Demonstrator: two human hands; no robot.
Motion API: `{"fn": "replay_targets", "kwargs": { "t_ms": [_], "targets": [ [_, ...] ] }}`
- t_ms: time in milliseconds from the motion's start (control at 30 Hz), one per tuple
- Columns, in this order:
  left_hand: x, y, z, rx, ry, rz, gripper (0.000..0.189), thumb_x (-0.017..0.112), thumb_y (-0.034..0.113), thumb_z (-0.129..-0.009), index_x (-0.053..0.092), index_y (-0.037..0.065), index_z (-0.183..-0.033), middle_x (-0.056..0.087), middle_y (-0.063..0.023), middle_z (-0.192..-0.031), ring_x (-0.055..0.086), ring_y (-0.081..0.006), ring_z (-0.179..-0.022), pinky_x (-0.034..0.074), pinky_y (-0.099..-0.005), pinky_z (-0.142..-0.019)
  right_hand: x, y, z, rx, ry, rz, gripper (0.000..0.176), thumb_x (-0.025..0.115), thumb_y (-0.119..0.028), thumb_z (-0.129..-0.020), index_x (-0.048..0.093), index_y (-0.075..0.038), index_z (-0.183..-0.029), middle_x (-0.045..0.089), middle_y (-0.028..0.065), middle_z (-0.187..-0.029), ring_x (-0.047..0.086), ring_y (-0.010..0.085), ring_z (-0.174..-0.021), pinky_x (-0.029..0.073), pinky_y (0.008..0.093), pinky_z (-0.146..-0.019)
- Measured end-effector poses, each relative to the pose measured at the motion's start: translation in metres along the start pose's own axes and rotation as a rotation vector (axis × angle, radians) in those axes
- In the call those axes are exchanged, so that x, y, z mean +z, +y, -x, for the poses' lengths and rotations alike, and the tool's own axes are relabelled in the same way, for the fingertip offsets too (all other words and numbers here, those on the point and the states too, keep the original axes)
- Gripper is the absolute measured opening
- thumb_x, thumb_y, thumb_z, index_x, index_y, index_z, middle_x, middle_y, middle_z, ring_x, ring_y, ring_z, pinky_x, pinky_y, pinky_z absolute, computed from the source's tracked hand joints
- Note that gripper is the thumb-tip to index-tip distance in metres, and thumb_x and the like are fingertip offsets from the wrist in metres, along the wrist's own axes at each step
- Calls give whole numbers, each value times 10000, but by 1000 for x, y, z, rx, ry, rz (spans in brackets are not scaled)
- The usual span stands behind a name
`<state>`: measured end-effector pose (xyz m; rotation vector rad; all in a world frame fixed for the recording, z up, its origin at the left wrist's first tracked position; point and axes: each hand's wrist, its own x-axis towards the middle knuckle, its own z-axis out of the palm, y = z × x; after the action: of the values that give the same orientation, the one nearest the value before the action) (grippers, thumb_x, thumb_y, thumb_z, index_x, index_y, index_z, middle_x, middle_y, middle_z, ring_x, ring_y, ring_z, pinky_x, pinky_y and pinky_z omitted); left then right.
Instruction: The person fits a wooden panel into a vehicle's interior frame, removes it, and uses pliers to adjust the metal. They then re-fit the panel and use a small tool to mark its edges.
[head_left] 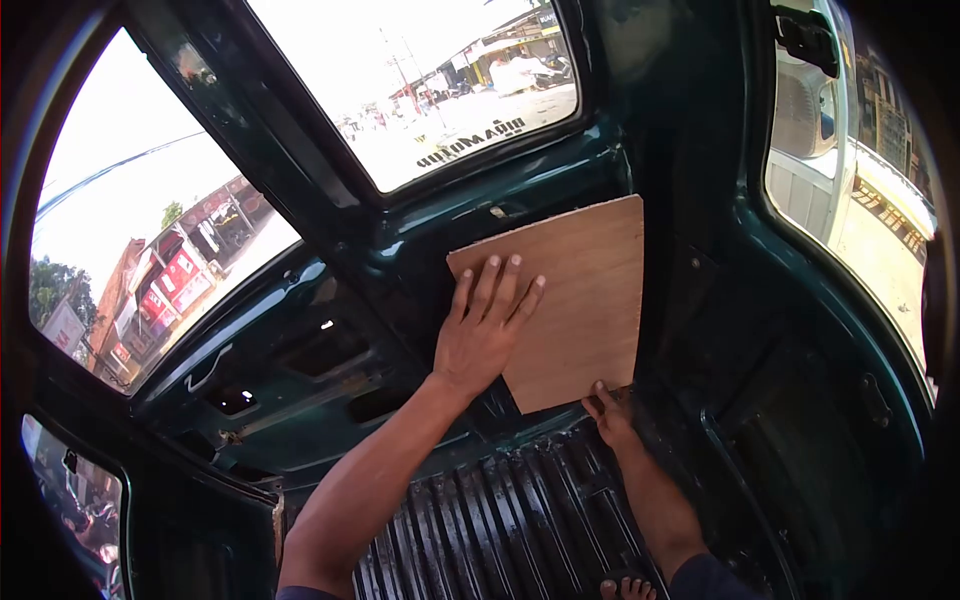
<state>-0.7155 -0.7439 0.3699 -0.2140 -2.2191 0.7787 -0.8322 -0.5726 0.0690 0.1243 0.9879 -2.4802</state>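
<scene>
A flat brown plywood panel (590, 290) stands tilted against the dark green inner wall of the vehicle, below a window. My left hand (485, 320) lies on the panel's left part, its fingers stretched out and pressed to the face. At the panel's lower right corner is my right hand (610, 408), with the thumb and fingers at the bottom edge, pinching it. Part of the right fingers is hidden behind the board or in shadow.
Ribbed dark metal flooring (480, 520) lies below, with bare toes (630, 588) at its near edge. Windows surround the space, one with reversed lettering (470, 145). Left of the panel, the door's inner side (300, 360) has cut-out holes. Shops stand outside.
</scene>
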Motion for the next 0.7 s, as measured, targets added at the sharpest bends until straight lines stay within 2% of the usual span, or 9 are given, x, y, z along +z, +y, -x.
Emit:
{"fn": "replay_targets", "kwargs": {
  "t_ms": [67,233,367,467,533,700],
  "targets": [
    [4,-5,4,-13,-97,22,773,755,266,-811,424,254,-1509,323,-83,-1583,267,-280,-1479,229,-505,-1202,0,0,-3,2,-6,28,640,743,-127,-907,344,-160,-1406,532,68,-1259,587,237,-1147,572,433,-964],
    [8,-17,15,9,-115,-39,770,767,316,-811,431,253,-1501,319,-59,-1588,260,-258,-1482,208,-482,-1214,6,-10,-5,8,-59,79,666,756,-157,-897,349,-135,-1422,505,95,-1292,554,267,-1205,531,492,-1019],
    [8,-22,19,42,-139,-104,771,758,363,-814,430,244,-1501,342,-58,-1574,265,-254,-1480,195,-477,-1219,7,-9,-19,-34,-23,112,675,760,-156,-892,351,-107,-1426,505,104,-1285,566,265,-1185,525,507,-1022],
    [8,-21,19,49,-142,-118,745,736,376,-831,435,232,-1498,353,-67,-1568,276,-256,-1477,205,-481,-1214,-2,-5,-28,21,-68,102,690,768,-141,-881,352,-90,-1428,507,110,-1276,569,261,-1180,525,506,-1027],
    [9,-21,19,55,-144,-130,727,724,369,-841,440,227,-1495,351,-72,-1571,278,-261,-1477,207,-485,-1212,-4,-1,-29,11,-35,134,565,753,-150,-901,422,-104,-1356,524,81,-1218,567,256,-1153,513,514,-1018],
    [8,-20,18,65,-142,-131,690,701,348,-858,453,210,-1486,342,-87,-1579,283,-278,-1479,212,-497,-1206,-2,1,-29,-24,-10,145,552,765,-159,-888,449,-80,-1334,557,77,-1173,596,250,-1109,534,514,-989]
  ]
}}
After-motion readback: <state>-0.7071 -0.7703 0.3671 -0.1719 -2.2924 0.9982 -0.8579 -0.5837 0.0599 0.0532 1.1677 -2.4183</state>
